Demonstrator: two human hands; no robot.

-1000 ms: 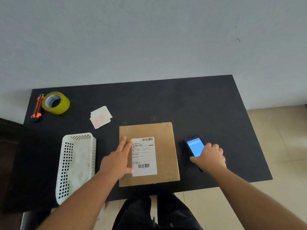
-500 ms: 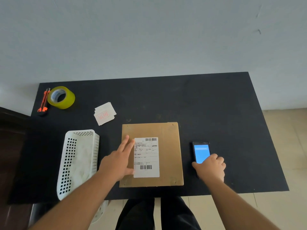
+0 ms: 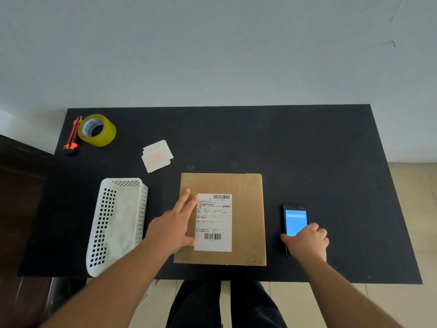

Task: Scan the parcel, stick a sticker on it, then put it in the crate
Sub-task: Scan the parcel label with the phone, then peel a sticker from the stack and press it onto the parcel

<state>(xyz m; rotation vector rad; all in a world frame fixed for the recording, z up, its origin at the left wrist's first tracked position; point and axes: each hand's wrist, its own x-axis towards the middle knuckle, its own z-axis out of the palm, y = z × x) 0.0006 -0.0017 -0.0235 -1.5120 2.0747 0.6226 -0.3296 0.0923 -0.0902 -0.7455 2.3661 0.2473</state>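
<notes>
A flat brown cardboard parcel (image 3: 247,209) lies near the front edge of the black table, a white shipping label (image 3: 214,223) with barcodes on its top. My left hand (image 3: 172,227) rests flat on the parcel's left side, fingers spread beside the label. To the right lies a black handheld scanner (image 3: 294,221) with a lit blue screen; my right hand (image 3: 307,242) is curled around its lower end. A small stack of white stickers with red print (image 3: 157,156) sits behind the parcel to the left. The white perforated crate (image 3: 115,223) stands left of the parcel.
A yellow roll of packing tape (image 3: 97,130) and an orange utility knife (image 3: 73,134) lie at the table's (image 3: 319,150) back left corner. Dark furniture (image 3: 19,185) stands left of the table. A pale wall rises behind, tiled floor shows on the right.
The head camera shifted, so everything sits differently in view. My right hand slid from over the scanner's screen down to its lower end. My left hand stays on the parcel.
</notes>
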